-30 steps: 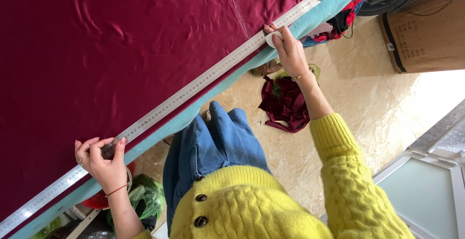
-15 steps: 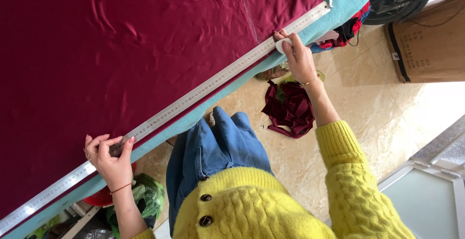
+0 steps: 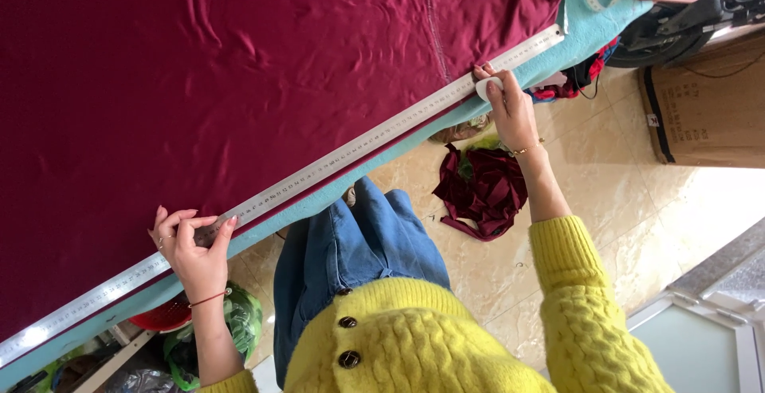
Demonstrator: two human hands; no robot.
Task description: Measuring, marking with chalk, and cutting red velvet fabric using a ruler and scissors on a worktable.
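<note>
I pinned the long metal ruler (image 3: 319, 171) on the maroon cloth (image 3: 239, 66) at lower left with my spread left hand (image 3: 194, 245), while my right hand (image 3: 510, 110), pinching white chalk (image 3: 486, 88) at upper right, looked mid-marking and needed a steady stroke along the edge.

A bench (image 3: 594, 30) with a teal cover carries a maroon cloth (image 3: 239, 82); a long steel ruler (image 3: 319, 171) lies on its edge, running from 8 to 2 o'clock.
</note>
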